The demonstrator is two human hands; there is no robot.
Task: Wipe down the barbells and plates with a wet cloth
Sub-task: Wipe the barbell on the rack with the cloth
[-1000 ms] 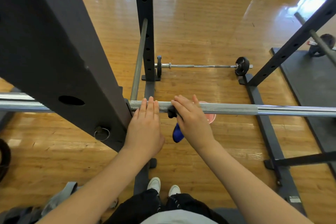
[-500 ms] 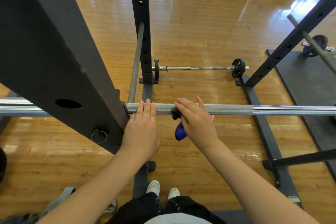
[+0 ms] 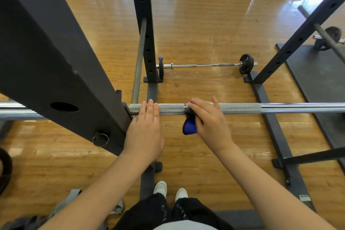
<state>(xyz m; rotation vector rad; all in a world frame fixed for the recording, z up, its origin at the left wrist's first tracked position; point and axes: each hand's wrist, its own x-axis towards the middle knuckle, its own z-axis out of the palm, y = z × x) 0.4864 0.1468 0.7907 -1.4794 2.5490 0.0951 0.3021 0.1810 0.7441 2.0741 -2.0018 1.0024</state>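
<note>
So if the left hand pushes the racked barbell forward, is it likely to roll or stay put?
It would probably roll: the barbell is a round shaft lying across the rack. The left hand lies flat with straight fingers, so it likely steadies more than clamps. The knurled section beneath should resist slipping, and the right hand pressing the blue cloth may damp the roll.

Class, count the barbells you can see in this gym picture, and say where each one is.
3: the racked barbell under both hands; a floor barbell beyond the rack; a third barbell on the far right mat, partly hidden. Others may lie out of view.
</note>
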